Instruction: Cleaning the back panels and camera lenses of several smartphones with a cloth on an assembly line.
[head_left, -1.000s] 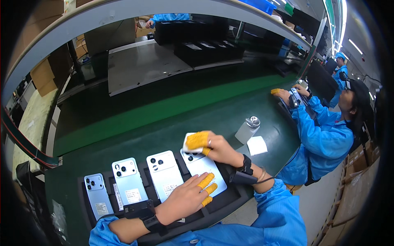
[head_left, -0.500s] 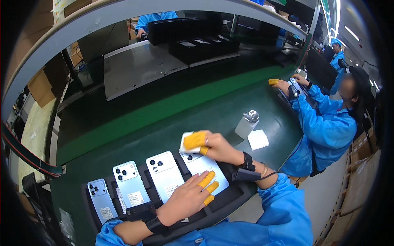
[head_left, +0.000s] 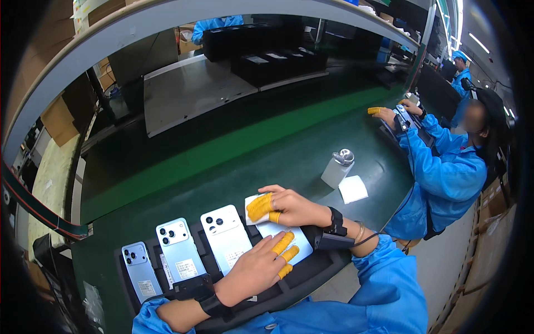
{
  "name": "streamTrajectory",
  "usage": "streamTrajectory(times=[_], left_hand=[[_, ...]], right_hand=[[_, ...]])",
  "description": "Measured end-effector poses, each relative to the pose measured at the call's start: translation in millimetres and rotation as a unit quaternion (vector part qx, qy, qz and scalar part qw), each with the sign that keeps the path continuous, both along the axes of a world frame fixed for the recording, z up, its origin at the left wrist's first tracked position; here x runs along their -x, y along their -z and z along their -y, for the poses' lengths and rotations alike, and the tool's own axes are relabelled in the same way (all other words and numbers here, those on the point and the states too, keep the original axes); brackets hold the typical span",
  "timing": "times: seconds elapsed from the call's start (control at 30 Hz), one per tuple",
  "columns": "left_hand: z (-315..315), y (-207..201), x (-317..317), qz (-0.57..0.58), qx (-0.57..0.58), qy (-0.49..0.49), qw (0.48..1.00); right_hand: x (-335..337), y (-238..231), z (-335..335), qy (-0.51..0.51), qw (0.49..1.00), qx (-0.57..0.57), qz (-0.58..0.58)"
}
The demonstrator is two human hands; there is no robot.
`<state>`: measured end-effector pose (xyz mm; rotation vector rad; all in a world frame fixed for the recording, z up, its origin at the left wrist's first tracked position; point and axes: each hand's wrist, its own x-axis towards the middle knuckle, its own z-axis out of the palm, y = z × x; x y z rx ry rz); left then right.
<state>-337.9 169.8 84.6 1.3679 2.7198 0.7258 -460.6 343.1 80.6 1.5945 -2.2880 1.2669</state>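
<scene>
Four light-blue smartphones lie back up in a row in a black foam tray (head_left: pixel 328 268). On the rightmost phone (head_left: pixel 303 251), my left hand (head_left: pixel 253 273) rests flat with its fingers stretched out. My right hand (head_left: pixel 292 209) presses a folded white wipe (head_left: pixel 250 200) over that phone's camera end, which is hidden beneath it. Yellow finger cots cover several fingertips of both hands. Left of my hands lie a third phone (head_left: pixel 225 236), another phone (head_left: pixel 179 247) and the leftmost phone (head_left: pixel 139 267), with white labels on their backs.
A pump bottle (head_left: pixel 337 170) stands beyond my right hand, beside a white sheet (head_left: pixel 354 190). At right a co-worker in blue (head_left: pixel 445 161) handles another phone. Black boxes (head_left: pixel 278 64) and a grey metal plate (head_left: pixel 194 92) lie across the green table (head_left: pixel 167 192).
My right hand has shifted slightly down and turned with the wipe, staying at the camera end of the rightmost phone. My left hand remains nearly in place. The view has shifted a little.
</scene>
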Motion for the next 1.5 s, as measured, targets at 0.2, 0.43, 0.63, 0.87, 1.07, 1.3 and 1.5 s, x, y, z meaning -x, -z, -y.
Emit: streamTrajectory(times=[0.2,0.43,0.63,0.87,1.07,1.3,1.5], left_hand=[[1,-3,2,-0.002,0.011,-0.001,1.000],[-2,-6,2,-0.015,0.000,0.009,1.000],[3,-11,2,-0.016,0.001,0.015,1.000],[1,-8,3,-0.019,-0.011,0.012,1.000],[1,-10,1,-0.026,-0.012,0.005,1.000],[0,-4,0,-0.005,0.007,0.003,1.000],[0,-4,3,-0.020,0.005,0.002,1.000]], right_hand=[[17,-7,-19,0.049,0.996,0.042,0.055],[0,-7,-5,0.069,0.994,0.023,-0.078],[18,-11,-18,0.057,0.998,0.024,0.004],[-1,-2,-5,0.056,0.997,0.053,0.010],[12,-12,-11,0.013,0.998,-0.016,0.060],[-4,-18,-7,0.188,0.973,0.057,-0.120],[3,-26,-16,0.106,0.987,-0.083,-0.088]])
